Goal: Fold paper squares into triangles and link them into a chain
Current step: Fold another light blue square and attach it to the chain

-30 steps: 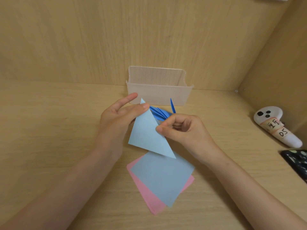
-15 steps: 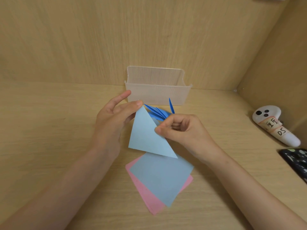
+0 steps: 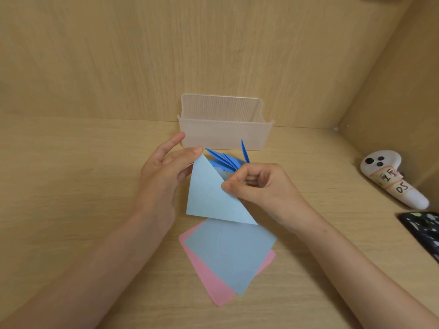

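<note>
A pale wooden desk with a fine, straight grain fills the lower part of the view. It is boxed in by a matching wood-grain back panel and a side panel on the right, which meet in a corner.

Two bare forearms reach in from the bottom edge towards the middle of the desk.

Against the back panel stands a rectangular box of frosted, translucent plastic with fine vertical ribbing and an open top.

On the desk near the viewer lies a flat light blue square of matte paper, turned like a diamond. It rests on a slightly fanned stack of pink squares, whose edges show on the left and below.

Just above these sheets, both hands hold a light blue triangle of smooth paper, its long edge running down to the right. The left hand holds the top corner, with the thumb tip on the front, fingers behind the paper and the index finger pointing up and away. The right hand is curled, with thumb and forefinger pinching the middle of the long edge.

At the right, a white plastic controller lies on the desk, rounded and glossy, with dark buttons and a handwritten paper label. Nearer the viewer, a black object with pale speckles is cut off by the edge.

Between the hands and the box, several sharp dark blue folded points fan out. Whether they rest on the desk or are held cannot be told.
</note>
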A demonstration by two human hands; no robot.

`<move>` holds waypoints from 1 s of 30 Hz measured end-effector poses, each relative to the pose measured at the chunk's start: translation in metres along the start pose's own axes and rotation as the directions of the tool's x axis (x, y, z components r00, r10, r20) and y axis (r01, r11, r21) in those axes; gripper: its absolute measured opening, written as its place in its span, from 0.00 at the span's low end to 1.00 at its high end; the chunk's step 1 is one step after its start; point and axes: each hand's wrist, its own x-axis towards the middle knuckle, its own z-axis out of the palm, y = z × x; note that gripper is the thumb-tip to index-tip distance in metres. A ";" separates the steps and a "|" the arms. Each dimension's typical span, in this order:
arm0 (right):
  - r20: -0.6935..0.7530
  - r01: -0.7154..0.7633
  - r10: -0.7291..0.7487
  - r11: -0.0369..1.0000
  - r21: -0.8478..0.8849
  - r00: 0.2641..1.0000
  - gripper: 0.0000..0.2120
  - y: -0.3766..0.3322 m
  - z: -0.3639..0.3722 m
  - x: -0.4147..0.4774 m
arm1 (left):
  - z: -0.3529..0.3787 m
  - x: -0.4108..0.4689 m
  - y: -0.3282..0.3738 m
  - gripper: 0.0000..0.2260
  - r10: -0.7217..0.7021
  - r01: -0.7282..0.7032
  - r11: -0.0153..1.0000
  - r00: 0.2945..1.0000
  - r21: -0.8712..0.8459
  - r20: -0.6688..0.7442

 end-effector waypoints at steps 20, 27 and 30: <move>-0.082 -0.038 0.046 0.995 0.089 0.996 0.03 0.004 -0.002 0.001 | -0.001 0.004 0.001 0.12 -0.049 0.046 0.996 0.998 0.080 0.033; -0.164 0.016 -0.003 0.997 0.078 0.986 0.04 0.005 -0.005 0.003 | 0.006 -0.007 -0.001 0.05 -0.083 0.015 0.927 0.983 0.375 0.166; -0.175 0.117 -0.104 0.991 0.062 0.979 0.04 0.006 -0.005 0.004 | 0.005 -0.007 0.000 0.03 -0.043 -0.013 0.935 0.988 0.354 0.149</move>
